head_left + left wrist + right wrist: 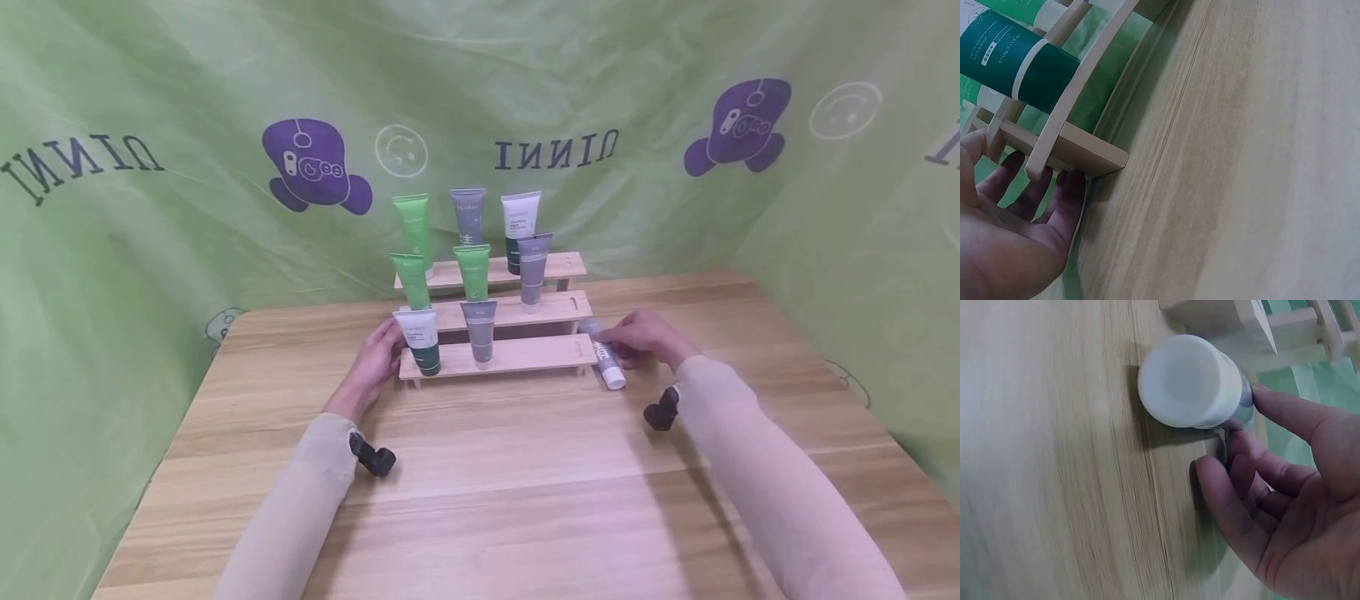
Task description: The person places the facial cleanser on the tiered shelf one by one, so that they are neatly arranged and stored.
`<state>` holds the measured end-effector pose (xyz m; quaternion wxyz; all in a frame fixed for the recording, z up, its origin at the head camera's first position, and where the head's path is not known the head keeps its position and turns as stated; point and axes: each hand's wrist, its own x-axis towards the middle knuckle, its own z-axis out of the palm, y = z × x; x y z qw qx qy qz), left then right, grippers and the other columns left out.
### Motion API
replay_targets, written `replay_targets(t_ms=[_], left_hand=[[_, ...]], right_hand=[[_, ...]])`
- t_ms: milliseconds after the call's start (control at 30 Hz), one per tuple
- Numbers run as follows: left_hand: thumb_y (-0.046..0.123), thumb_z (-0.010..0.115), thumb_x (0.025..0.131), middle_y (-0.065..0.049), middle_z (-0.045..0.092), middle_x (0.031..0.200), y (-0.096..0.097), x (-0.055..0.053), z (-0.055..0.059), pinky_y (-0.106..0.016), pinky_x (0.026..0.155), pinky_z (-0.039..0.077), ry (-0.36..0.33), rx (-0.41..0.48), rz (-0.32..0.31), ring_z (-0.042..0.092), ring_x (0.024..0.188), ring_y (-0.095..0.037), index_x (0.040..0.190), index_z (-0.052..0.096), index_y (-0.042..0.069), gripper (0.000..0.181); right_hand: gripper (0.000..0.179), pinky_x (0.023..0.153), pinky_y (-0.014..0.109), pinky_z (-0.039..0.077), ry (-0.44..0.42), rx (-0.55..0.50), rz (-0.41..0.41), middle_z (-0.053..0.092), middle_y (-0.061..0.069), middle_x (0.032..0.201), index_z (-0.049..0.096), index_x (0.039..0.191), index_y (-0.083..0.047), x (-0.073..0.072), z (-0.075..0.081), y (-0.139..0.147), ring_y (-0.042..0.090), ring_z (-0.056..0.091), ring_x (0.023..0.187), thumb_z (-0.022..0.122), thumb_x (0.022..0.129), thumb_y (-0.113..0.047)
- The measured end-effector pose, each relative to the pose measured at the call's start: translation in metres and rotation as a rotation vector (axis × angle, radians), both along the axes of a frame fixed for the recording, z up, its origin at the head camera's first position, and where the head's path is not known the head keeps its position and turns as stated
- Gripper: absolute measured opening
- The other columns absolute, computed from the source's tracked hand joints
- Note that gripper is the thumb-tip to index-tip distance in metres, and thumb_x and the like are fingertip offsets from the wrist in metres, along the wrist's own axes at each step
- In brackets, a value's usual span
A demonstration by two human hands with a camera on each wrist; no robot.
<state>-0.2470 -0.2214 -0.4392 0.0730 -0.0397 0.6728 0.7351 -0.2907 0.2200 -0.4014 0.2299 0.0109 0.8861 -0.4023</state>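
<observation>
A three-tier wooden display rack (517, 357) stands on the table, holding upright squeeze tubes. On its lowest tier are a white-and-dark-green tube (422, 340) and a grey tube (480, 333). My left hand (378, 362) is at the rack's left end; in the left wrist view its slightly bent fingers (1072, 197) touch the side by the front leg. A grey tube with a white cap (609, 371) lies on the table beside the rack's right end. My right hand (641, 337) pinches it between thumb and fingers, its white cap (1182, 381) facing the right wrist camera.
The middle tier bears two green tubes (472, 271) and a grey tube (533, 271). On the top tier stand a green tube (412, 221), a grey tube (468, 215) and a white-and-green tube (521, 221). A green printed cloth (450, 75) hangs behind the wooden table (487, 483).
</observation>
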Motion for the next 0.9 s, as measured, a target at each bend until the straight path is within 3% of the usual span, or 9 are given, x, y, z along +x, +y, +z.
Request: replay_targets(t_ms=[200,333,633,900], left_hand=[[0.03,0.039,0.11,-0.015,0.039,0.156,-0.001,0.001,0.0,-0.044,0.117,0.033,-0.003,0.003,-0.003,0.035,0.144,-0.029,0.16,0.024,0.011,0.055],[0.03,0.039,0.11,-0.015,0.039,0.156,-0.002,0.002,0.001,-0.044,0.117,0.033,0.003,-0.001,-0.008,0.036,0.143,-0.029,0.159,0.025,0.011,0.055],[0.029,0.041,0.11,-0.015,0.041,0.155,0.0,0.002,0.003,-0.044,0.115,0.036,0.014,0.008,-0.005,0.038,0.142,-0.029,0.157,0.032,0.01,0.052],[0.031,0.041,0.109,-0.015,0.037,0.157,-0.002,0.002,0.0,-0.044,0.116,0.035,0.002,-0.001,-0.003,0.036,0.144,-0.029,0.159,0.026,0.011,0.055]], right_hand=[[0.037,0.066,0.03,0.05,0.022,0.114,0.039,0.063,0.005,0.075,0.064,0.085,0.0,0.006,0.008,0.011,0.016,0.058,0.067,0.07,0.093,-0.037],[0.04,0.065,0.031,0.052,0.021,0.151,0.078,0.062,0.006,0.076,0.065,0.089,0.001,0.011,0.012,0.011,0.017,0.057,0.068,0.072,0.091,-0.038],[0.057,0.072,0.036,0.056,0.056,0.181,0.138,0.068,0.017,0.093,0.06,0.12,0.016,0.012,0.016,0.014,0.025,0.063,0.083,0.071,0.092,-0.033],[0.057,0.073,0.033,0.053,0.1,0.12,0.138,0.069,0.012,0.097,0.059,0.126,0.014,0.016,0.01,0.035,0.021,0.061,0.085,0.07,0.094,-0.032]])
